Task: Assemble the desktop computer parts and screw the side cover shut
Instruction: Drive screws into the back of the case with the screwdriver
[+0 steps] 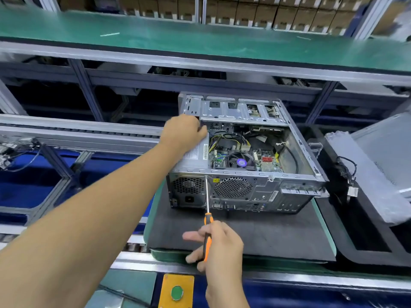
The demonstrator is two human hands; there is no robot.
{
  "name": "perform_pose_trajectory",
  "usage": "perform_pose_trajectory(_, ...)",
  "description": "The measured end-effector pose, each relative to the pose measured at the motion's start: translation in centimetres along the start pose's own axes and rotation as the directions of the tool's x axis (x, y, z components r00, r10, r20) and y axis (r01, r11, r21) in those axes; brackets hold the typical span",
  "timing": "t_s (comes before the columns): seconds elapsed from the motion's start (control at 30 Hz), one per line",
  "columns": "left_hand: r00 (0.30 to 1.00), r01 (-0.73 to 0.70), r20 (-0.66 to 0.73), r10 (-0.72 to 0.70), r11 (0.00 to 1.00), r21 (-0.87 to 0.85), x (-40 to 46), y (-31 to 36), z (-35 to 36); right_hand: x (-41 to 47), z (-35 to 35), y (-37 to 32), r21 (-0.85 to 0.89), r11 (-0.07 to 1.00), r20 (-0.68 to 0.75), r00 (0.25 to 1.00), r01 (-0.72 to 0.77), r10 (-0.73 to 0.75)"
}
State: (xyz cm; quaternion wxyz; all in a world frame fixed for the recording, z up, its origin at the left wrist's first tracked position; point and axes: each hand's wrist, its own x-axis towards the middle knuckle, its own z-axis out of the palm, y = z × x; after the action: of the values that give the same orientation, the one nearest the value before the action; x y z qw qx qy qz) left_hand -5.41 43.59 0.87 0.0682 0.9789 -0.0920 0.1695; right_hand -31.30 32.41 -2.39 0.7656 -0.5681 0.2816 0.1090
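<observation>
Now right hand [219,243] grips screwdriver [207,215] at case [244,192] rear edge; left hand [183,132] clutches power supply [195,155].

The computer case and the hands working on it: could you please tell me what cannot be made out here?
- Screwdriver tip at the computer case rear edge: too small to show a screw.
- Left hand fingertips: hidden behind the hand.
- Power supply label: blurred, unreadable.
- Right hand palm: faces away.

Open on top, the case [244,152], but crowded inside with cables [231,138] and a fan [241,162]. Blocked at its left end by the left hand [183,132], at its rear face by the screwdriver [207,210]. Bare mat [278,232] in front of the case; a panel [373,174] close on its right.
</observation>
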Motion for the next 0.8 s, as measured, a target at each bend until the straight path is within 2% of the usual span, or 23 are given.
perform_pose_trajectory(0.13,0.999,0.032,0.033,-0.031,0.999,-0.026,0.1,-0.3,-0.5,0.2,0.6,0.7,0.022,0.999,-0.086,0.995,0.050,-0.048)
perform_pose_trajectory(0.37,0.998,0.040,0.050,-0.040,0.999,-0.002,0.3,-0.3,-0.3,-0.4,0.6,1.2,-0.028,0.989,-0.144,0.978,0.146,-0.148)
perform_pose_trajectory(0.5,0.999,0.015,0.045,-0.015,1.000,-0.003,0.4,-0.5,-0.2,-0.5,0.3,0.8,-0.017,0.999,-0.040,0.998,0.044,-0.045)
perform_pose_trajectory(0.57,0.999,-0.008,0.039,0.008,1.000,-0.008,0.5,-0.6,-0.2,0.0,0.2,0.9,-0.023,0.999,-0.075,0.996,0.042,-0.043)
perform_pose_trajectory(0.67,0.999,-0.038,0.038,0.039,0.999,-0.028,0.5,-0.8,-0.1,0.2,0.3,1.4,-0.069,0.990,-0.157,0.979,0.120,-0.130)
perform_pose_trajectory(0.8,0.997,-0.054,0.046,0.055,0.998,-0.018,0.7,-0.9,0.0,-0.1,-0.2,1.4,-0.138,0.959,-0.190,0.944,0.246,-0.270)
